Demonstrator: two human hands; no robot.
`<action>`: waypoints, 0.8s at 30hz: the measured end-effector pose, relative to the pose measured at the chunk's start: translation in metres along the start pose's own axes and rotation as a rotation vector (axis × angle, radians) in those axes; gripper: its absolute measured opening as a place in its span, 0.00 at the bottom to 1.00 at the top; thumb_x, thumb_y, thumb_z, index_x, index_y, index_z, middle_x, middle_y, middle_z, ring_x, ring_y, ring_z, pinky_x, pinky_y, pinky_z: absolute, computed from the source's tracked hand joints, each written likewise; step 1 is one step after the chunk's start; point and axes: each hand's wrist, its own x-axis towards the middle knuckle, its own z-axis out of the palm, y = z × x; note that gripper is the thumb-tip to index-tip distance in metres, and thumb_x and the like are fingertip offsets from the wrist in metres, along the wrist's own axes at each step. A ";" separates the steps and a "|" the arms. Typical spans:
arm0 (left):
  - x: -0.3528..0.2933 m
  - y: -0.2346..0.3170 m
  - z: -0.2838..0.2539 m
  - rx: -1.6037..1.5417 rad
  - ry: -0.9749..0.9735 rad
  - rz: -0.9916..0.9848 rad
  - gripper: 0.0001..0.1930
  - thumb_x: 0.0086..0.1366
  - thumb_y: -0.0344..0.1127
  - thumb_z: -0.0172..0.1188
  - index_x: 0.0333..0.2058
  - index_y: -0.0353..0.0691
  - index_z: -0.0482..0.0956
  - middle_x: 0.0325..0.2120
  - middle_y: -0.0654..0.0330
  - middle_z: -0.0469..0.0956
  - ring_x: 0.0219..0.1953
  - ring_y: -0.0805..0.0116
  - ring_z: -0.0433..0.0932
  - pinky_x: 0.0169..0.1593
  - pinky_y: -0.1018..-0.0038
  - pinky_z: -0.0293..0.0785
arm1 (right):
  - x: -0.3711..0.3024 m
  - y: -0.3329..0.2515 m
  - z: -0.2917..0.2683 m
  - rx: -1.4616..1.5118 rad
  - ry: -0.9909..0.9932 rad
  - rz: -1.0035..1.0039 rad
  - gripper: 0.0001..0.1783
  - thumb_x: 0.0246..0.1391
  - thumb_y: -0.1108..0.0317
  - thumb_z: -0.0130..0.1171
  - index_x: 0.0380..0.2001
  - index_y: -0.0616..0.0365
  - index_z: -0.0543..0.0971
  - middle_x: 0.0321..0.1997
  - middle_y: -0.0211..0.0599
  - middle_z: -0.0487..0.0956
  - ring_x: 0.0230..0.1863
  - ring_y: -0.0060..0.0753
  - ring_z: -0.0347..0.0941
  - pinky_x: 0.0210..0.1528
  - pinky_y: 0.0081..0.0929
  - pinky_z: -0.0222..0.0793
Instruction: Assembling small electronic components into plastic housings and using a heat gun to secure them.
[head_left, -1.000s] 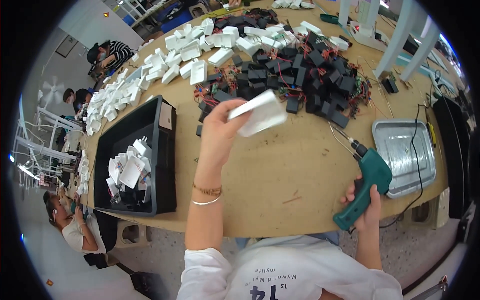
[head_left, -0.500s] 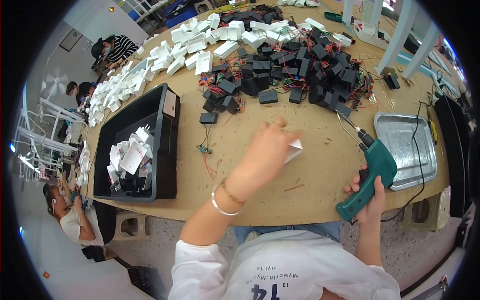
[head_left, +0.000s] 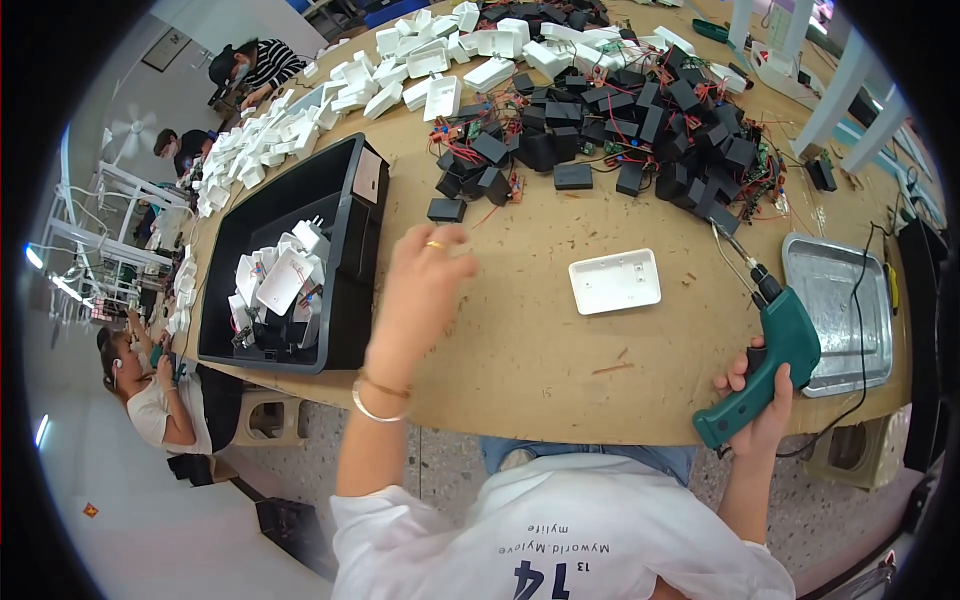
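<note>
My left hand [head_left: 425, 285] is over the table beside the black crate, its fingers apart and slightly bent, a little blurred. Just beyond its fingertips lies a small black box [head_left: 446, 210]; the board wired to it is hidden under the hand. In my right hand [head_left: 760, 405] is a green soldering gun [head_left: 785, 345], gripped by its handle with the metal tip pointing away and to the left. An open white plastic case [head_left: 615, 282] rests between the two hands, hollow side up, touched by neither.
A black crate [head_left: 345, 290] at left holds white cases. Black boxes with wires and boards [head_left: 640, 120] form a heap at the far side, with white cases [head_left: 430, 60] spread behind and leftward. A metal tray [head_left: 840, 310] stands right, crossed by a cable. Other people sit at far left.
My left hand has let go of the white case, leaving it on the table, and moved left to the small black box. The soldering gun stays in my right hand. The view has shifted slightly.
</note>
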 end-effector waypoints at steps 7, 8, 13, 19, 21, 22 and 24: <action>-0.020 -0.041 -0.005 0.077 -0.173 0.049 0.04 0.49 0.28 0.56 0.25 0.42 0.79 0.42 0.61 0.71 0.48 0.58 0.67 0.53 0.67 0.64 | 0.002 0.000 0.000 -0.015 -0.015 -0.005 0.24 0.61 0.50 0.45 0.51 0.57 0.64 0.34 0.36 0.71 0.31 0.26 0.67 0.41 0.32 0.65; -0.020 -0.041 -0.007 0.095 -0.200 0.093 0.04 0.49 0.28 0.56 0.25 0.41 0.78 0.42 0.61 0.71 0.48 0.58 0.67 0.54 0.67 0.64 | 0.002 0.000 0.000 -0.012 -0.008 -0.004 0.24 0.61 0.50 0.45 0.51 0.57 0.64 0.34 0.36 0.71 0.31 0.26 0.67 0.41 0.32 0.65; -0.020 -0.029 -0.010 0.017 -0.287 0.193 0.04 0.54 0.28 0.57 0.30 0.38 0.74 0.42 0.60 0.72 0.49 0.57 0.67 0.56 0.65 0.63 | -0.002 -0.002 0.001 -0.001 0.003 -0.029 0.23 0.61 0.50 0.44 0.51 0.57 0.64 0.33 0.35 0.72 0.31 0.26 0.67 0.41 0.31 0.65; -0.021 0.004 -0.007 -1.518 0.000 -0.322 0.05 0.70 0.32 0.43 0.40 0.38 0.60 0.30 0.62 0.72 0.35 0.72 0.73 0.39 0.76 0.71 | 0.002 0.000 0.001 -0.024 0.047 0.062 0.25 0.59 0.48 0.47 0.50 0.56 0.66 0.33 0.35 0.73 0.31 0.27 0.69 0.41 0.33 0.67; -0.013 0.016 -0.001 -1.524 0.019 -0.425 0.07 0.70 0.33 0.42 0.42 0.37 0.61 0.28 0.64 0.70 0.33 0.74 0.72 0.36 0.78 0.70 | 0.001 0.000 0.000 -0.006 0.040 0.074 0.24 0.59 0.49 0.48 0.49 0.56 0.66 0.33 0.35 0.73 0.31 0.26 0.69 0.40 0.33 0.67; -0.007 0.023 0.000 -1.534 0.031 -0.519 0.09 0.71 0.35 0.42 0.45 0.36 0.62 0.26 0.66 0.67 0.30 0.76 0.70 0.33 0.81 0.70 | 0.000 -0.002 0.001 -0.009 0.043 0.051 0.24 0.59 0.49 0.48 0.49 0.56 0.66 0.33 0.35 0.73 0.31 0.26 0.69 0.40 0.32 0.67; 0.004 0.032 0.006 -1.585 0.044 -0.580 0.12 0.71 0.37 0.43 0.46 0.35 0.64 0.25 0.67 0.66 0.29 0.77 0.68 0.34 0.81 0.69 | 0.000 -0.002 0.002 -0.013 0.026 0.015 0.24 0.60 0.49 0.47 0.49 0.56 0.66 0.33 0.34 0.72 0.31 0.25 0.68 0.40 0.31 0.67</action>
